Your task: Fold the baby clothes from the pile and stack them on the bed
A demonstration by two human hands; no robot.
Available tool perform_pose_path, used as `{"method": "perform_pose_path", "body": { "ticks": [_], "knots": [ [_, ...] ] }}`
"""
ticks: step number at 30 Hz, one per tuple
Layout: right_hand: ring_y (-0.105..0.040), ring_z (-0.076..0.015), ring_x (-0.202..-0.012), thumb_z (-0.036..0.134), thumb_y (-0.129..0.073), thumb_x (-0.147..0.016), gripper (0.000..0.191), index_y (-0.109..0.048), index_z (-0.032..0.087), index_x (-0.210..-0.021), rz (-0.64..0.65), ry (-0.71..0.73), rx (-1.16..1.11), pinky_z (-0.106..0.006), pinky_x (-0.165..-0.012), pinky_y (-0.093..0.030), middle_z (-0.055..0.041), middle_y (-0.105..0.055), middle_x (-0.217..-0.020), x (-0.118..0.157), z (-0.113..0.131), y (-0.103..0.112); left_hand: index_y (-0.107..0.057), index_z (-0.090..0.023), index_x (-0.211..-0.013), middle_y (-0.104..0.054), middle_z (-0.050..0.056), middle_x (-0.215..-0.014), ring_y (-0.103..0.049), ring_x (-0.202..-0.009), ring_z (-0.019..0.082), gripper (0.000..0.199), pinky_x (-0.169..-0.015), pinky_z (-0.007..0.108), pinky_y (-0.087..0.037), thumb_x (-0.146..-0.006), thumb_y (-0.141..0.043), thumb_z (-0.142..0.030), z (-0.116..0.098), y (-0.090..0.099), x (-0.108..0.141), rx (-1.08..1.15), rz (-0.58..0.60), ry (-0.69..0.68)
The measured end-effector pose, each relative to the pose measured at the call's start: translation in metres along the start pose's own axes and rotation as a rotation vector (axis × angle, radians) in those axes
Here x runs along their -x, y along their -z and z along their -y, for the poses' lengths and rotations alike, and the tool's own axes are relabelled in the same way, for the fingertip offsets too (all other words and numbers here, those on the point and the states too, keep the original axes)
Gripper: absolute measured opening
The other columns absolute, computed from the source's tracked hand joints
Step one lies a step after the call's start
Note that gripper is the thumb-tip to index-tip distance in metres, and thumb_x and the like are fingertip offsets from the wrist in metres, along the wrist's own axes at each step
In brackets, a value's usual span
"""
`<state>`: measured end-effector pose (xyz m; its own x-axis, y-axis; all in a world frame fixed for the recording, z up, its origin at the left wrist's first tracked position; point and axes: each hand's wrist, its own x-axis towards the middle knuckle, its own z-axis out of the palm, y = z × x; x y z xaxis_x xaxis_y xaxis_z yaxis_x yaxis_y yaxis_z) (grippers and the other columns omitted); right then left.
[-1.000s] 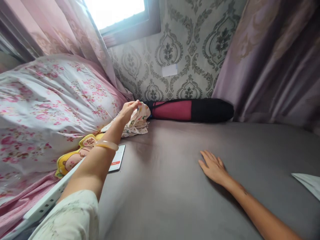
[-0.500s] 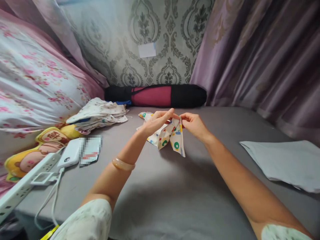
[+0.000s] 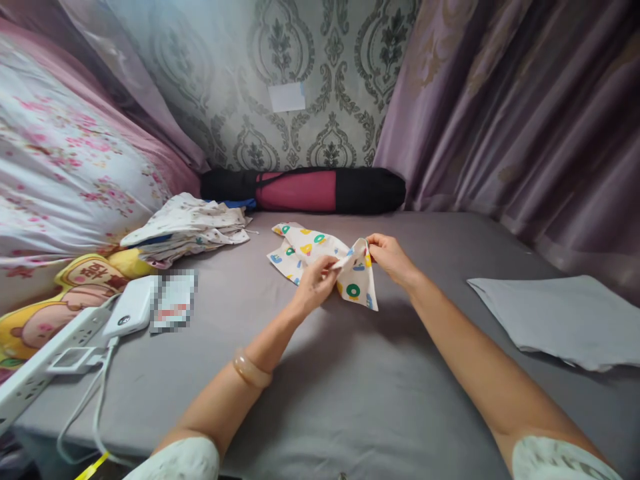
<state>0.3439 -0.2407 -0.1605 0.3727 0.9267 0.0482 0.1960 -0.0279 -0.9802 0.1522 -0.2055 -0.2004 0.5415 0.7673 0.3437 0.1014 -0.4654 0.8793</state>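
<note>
A white cloth piece (image 3: 353,291) with green, yellow and blue prints is held up partly off the grey bed sheet. Its far left part lies spread on the sheet, and the raised edge curves as if around an opening; whether it is a garment or a bag I cannot tell. My left hand (image 3: 318,283), below a pale bangle, pinches the near side of that edge. On the other side my right hand (image 3: 393,259) grips the edge between thumb and fingers. The fingertips are partly hidden by the fabric.
Folded clothes (image 3: 193,223) lie at the left, near a plush toy (image 3: 40,320). A white power bank (image 3: 133,307), power strip (image 3: 55,360) and cables sit at the left edge. A grey folded cloth (image 3: 555,317) lies right; a long black and red bag (image 3: 295,191) lies against the wall.
My left hand has come down and nearer, now pinching the near edge. More of the cloth's left part shows on the sheet. My right hand keeps its hold; the view has shifted slightly.
</note>
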Motion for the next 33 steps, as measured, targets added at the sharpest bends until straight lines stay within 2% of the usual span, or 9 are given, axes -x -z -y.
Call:
{"method": "perform_pose_path", "body": {
  "ticks": [5, 8, 11, 14, 17, 21, 26, 30, 33],
  "knots": [
    [-0.065, -0.0184, -0.093, 0.026, -0.049, -0.078, 0.020, -0.065, 0.020, -0.087, 0.044, 0.272, 0.070, -0.035, -0.089, -0.049, -0.0041, -0.071, -0.095, 0.012, 0.026, 0.016, -0.065, -0.018, -0.092, -0.069, 0.003, -0.087, -0.063, -0.083, 0.018, 0.019, -0.075, 0.027, -0.050, -0.086, -0.052, -0.029, -0.005, 0.012, -0.025, 0.170, -0.049, 0.017],
    [-0.061, -0.0216, -0.106, 0.033, -0.063, -0.079, 0.029, -0.066, 0.022, -0.106, 0.211, 0.482, 0.360, -0.037, -0.096, -0.046, -0.0052, -0.068, -0.112, 0.023, 0.042, 0.012, -0.067, -0.017, -0.091, -0.070, 0.003, -0.089, -0.064, -0.084, 0.018, 0.017, -0.076, 0.028, -0.050, -0.084, -0.055, -0.027, -0.011, 0.018, -0.031, 0.180, -0.033, -0.019],
    [-0.061, -0.0233, -0.104, 0.025, -0.066, -0.078, 0.030, -0.068, 0.023, -0.108, 0.244, 0.602, 0.671, -0.036, -0.093, -0.046, -0.0061, -0.068, -0.108, 0.026, 0.043, 0.002, -0.068, -0.017, -0.092, -0.071, 0.004, -0.088, -0.065, -0.083, 0.018, 0.017, -0.074, 0.027, -0.051, -0.083, -0.058, -0.028, -0.014, 0.020, -0.031, 0.195, -0.006, -0.012],
    [-0.064, -0.0217, -0.093, 0.019, -0.056, -0.085, 0.021, -0.072, 0.022, -0.098, 0.139, 0.590, 0.768, -0.032, -0.083, -0.047, -0.0062, -0.071, -0.098, 0.019, 0.034, -0.004, -0.067, -0.017, -0.098, -0.071, 0.005, -0.094, -0.066, -0.087, 0.019, 0.024, -0.075, 0.028, -0.052, -0.083, -0.064, -0.035, -0.012, 0.024, -0.027, 0.273, 0.021, 0.009],
    [-0.067, -0.0198, -0.083, 0.024, -0.056, -0.088, 0.020, -0.074, 0.021, -0.094, -0.004, 0.547, 0.679, -0.029, -0.074, -0.047, -0.0050, -0.074, -0.092, 0.006, 0.027, -0.003, -0.065, -0.016, -0.106, -0.070, 0.008, -0.104, -0.066, -0.091, 0.019, 0.036, -0.078, 0.029, -0.053, -0.083, -0.066, -0.044, -0.006, 0.034, -0.020, 0.291, 0.030, 0.032],
    [-0.067, -0.0198, -0.074, 0.033, -0.060, -0.085, 0.021, -0.076, 0.019, -0.090, -0.175, 0.477, 0.593, -0.029, -0.068, -0.047, -0.0054, -0.075, -0.081, -0.008, 0.026, 0.003, -0.066, -0.018, -0.108, -0.068, 0.007, -0.109, -0.063, -0.096, 0.019, 0.041, -0.081, 0.029, -0.051, -0.079, -0.071, -0.047, 0.011, 0.050, -0.004, 0.090, 0.017, 0.041],
    [-0.066, -0.0202, -0.072, 0.039, -0.061, -0.084, 0.027, -0.076, 0.016, -0.087, -0.224, 0.446, 0.533, -0.029, -0.065, -0.046, -0.0074, -0.075, -0.079, -0.019, 0.025, 0.006, -0.065, -0.020, -0.106, -0.068, 0.006, -0.104, -0.060, -0.097, 0.018, 0.035, -0.090, 0.032, -0.046, -0.078, -0.072, -0.041, 0.043, 0.055, 0.003, -0.138, -0.055, -0.053],
    [-0.066, -0.0199, -0.070, 0.040, -0.062, -0.083, 0.028, -0.076, 0.016, -0.088, -0.248, 0.430, 0.505, -0.029, -0.063, -0.046, -0.0072, -0.075, -0.078, -0.024, 0.019, 0.011, -0.067, -0.020, -0.095, -0.069, 0.004, -0.093, -0.061, -0.088, 0.016, 0.021, -0.084, 0.030, -0.047, -0.084, -0.063, -0.037, 0.063, 0.052, -0.004, -0.192, -0.093, -0.073],
    [-0.066, -0.0196, -0.070, 0.039, -0.061, -0.083, 0.027, -0.076, 0.017, -0.087, -0.217, 0.411, 0.492, -0.029, -0.064, -0.046, -0.0062, -0.075, -0.079, -0.026, 0.013, 0.017, -0.070, -0.020, -0.091, -0.069, 0.003, -0.085, -0.061, -0.080, 0.016, 0.019, -0.078, 0.029, -0.048, -0.086, -0.059, -0.035, 0.065, 0.054, -0.011, -0.231, -0.134, -0.043]
  ]
}}
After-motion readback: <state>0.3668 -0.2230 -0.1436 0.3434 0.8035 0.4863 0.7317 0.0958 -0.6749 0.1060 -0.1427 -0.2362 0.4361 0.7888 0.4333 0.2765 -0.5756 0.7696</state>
